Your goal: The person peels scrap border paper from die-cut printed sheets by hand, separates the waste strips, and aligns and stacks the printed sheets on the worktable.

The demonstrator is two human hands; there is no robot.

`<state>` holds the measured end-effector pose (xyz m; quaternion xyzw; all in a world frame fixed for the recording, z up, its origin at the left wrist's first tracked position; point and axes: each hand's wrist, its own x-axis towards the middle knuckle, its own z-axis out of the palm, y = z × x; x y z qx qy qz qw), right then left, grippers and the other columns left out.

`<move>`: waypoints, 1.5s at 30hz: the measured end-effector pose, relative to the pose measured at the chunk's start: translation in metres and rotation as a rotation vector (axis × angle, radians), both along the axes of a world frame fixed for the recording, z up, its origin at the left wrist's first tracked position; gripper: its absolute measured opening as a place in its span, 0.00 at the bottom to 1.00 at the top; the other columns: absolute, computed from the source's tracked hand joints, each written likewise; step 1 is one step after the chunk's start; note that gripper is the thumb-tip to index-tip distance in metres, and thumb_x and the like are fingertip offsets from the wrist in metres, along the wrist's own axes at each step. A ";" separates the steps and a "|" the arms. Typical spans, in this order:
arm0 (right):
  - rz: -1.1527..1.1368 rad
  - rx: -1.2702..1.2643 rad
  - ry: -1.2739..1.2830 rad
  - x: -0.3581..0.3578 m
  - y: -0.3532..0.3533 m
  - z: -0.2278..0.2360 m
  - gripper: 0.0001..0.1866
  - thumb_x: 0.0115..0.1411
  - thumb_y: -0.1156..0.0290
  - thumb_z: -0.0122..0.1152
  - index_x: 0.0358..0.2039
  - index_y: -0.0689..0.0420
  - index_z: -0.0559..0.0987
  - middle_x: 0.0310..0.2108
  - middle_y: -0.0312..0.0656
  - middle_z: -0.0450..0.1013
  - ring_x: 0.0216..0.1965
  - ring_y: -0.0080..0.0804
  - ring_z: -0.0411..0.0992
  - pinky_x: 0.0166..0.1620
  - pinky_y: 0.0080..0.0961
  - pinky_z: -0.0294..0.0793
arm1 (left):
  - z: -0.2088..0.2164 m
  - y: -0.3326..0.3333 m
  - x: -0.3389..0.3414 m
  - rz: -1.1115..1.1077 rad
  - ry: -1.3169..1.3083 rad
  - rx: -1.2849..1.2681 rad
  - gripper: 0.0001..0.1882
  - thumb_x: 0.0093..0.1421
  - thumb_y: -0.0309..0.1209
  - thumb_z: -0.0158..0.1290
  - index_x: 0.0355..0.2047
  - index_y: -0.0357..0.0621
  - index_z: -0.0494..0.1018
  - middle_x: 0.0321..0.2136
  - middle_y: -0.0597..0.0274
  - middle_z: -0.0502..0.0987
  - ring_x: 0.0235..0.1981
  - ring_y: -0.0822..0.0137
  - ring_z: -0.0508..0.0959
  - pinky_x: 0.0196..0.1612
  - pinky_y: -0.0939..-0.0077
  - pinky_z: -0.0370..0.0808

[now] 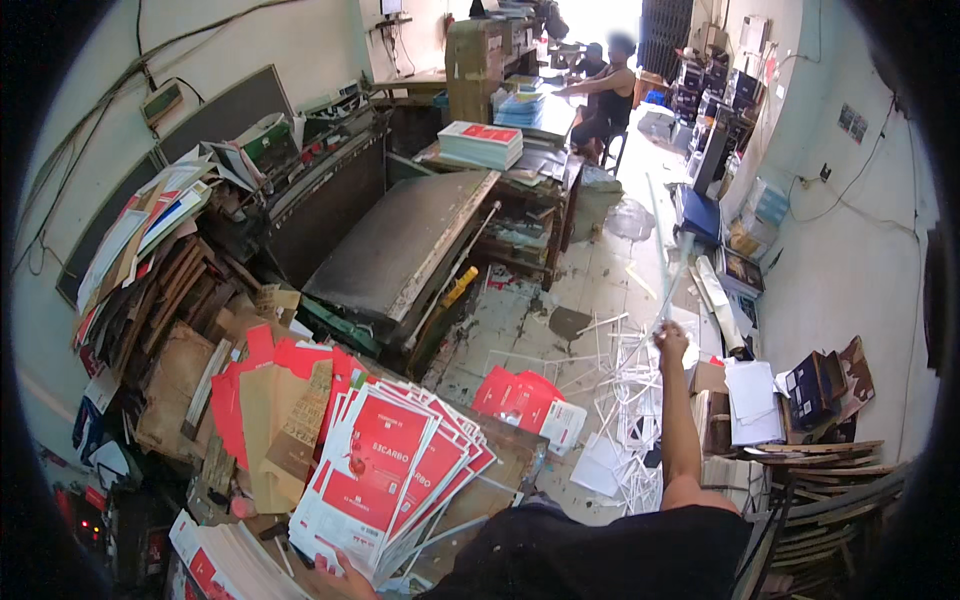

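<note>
Closed around a blurred pale strip (684, 262), my right hand (672, 340) hung near white scraps (628, 375); my left hand (346, 579), whose grip I couldn't tell, touched red-and-white sheets (375, 460) stacked on the table (517, 462).

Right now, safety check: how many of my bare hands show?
2: left hand, partly cropped, at red printed paper sheets; right hand above tiled floor, gripping a blurred pale strip.

Smooth printed paper sheets (372, 462) — matt, creased brown paper (258, 425).

The head fisheye looks down and forward.
</note>
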<state>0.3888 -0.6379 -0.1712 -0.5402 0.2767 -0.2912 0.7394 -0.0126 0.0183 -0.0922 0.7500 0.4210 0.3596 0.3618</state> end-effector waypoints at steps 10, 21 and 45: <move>0.204 -0.641 0.192 -0.014 0.126 -0.030 0.30 0.53 0.55 0.65 0.52 0.58 0.72 0.47 0.49 0.71 0.44 0.38 0.70 0.48 0.30 0.68 | -0.059 0.054 -0.028 -0.018 0.080 -0.568 0.45 0.53 0.48 0.60 0.60 0.31 0.52 0.54 0.42 0.63 0.51 0.52 0.70 0.50 0.62 0.71; 1.540 -0.787 -0.002 -0.054 0.395 0.005 0.27 0.61 0.65 0.54 0.57 0.62 0.63 0.44 0.49 0.73 0.39 0.36 0.74 0.33 0.32 0.75 | -0.097 0.038 -0.042 -0.129 -0.030 -0.874 0.33 0.60 0.49 0.48 0.55 0.34 0.61 0.48 0.42 0.71 0.47 0.55 0.74 0.47 0.62 0.73; 1.641 -1.025 -0.182 -0.015 0.475 -0.028 0.31 0.61 0.52 0.55 0.46 0.73 0.71 0.38 0.53 0.74 0.36 0.37 0.72 0.38 0.36 0.70 | -0.028 0.050 -0.056 0.273 0.324 -0.349 0.45 0.44 0.61 0.59 0.44 0.25 0.69 0.45 0.37 0.69 0.46 0.48 0.71 0.44 0.56 0.70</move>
